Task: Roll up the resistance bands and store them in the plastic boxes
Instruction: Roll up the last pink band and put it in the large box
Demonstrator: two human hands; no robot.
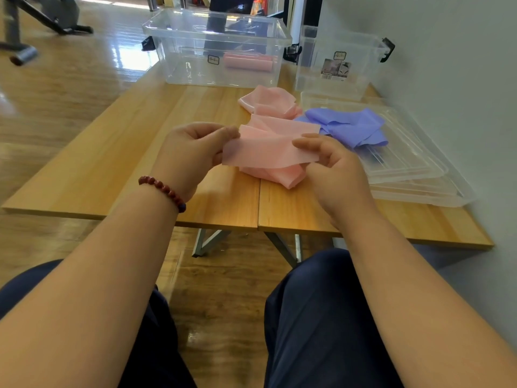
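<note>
A pink resistance band is stretched flat between both hands above the wooden table. My left hand pinches its left end and my right hand pinches its right end. The rest of this band lies bunched on the table under the hands. A second pink band lies crumpled farther back. A purple band lies loose to the right, partly on the box lids. A rolled pink band sits inside the large clear plastic box. A smaller clear box stands at the back right.
Clear plastic lids are stacked on the table's right side, beside the white wall. My knees in dark trousers are below the table's near edge. Exercise equipment stands on the wooden floor at the far left.
</note>
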